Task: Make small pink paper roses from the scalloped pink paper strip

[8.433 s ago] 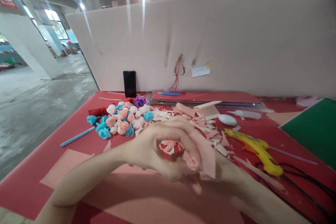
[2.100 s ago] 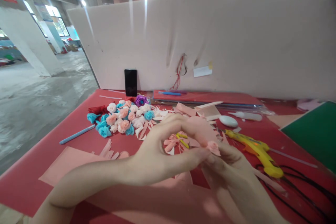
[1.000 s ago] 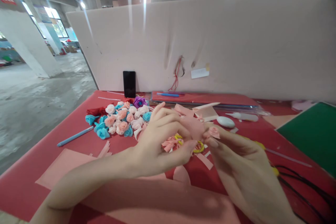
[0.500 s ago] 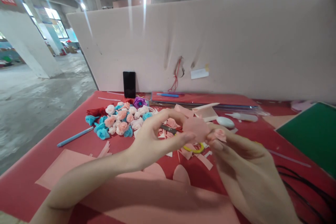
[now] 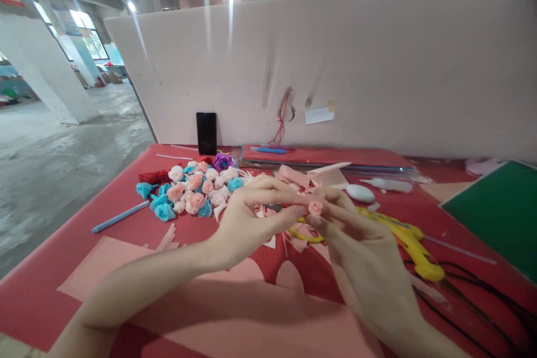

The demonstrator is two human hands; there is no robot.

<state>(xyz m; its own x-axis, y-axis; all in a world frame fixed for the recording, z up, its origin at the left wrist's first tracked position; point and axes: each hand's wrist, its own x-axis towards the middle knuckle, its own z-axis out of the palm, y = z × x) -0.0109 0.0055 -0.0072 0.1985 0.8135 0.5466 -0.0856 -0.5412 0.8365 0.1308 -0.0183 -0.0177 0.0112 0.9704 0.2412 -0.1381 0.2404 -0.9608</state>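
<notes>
Above the middle of the table, my left hand pinches a pink paper petal between thumb and fingers; it is mostly hidden by the fingers. A small rolled pink paper rose is held by my right hand, fingers closed around its base. Both hands' fingertips meet at the rose. Below and behind them lie scissors with yellow handles, partly covered by the hands. A large pink paper sheet and a cut rounded petal are spread in front.
Finished paper flowers in several colours are heaped at left, near a blue pen. A black phone leans on the partition. Right of my hands are a yellow glue gun with dark cords, a white mouse-shaped object and a green board.
My right hand has moved left with the rose, bringing it against the petal at my left fingertips. The petal has turned from facing me to nearly hidden. The glue gun has come into view.
</notes>
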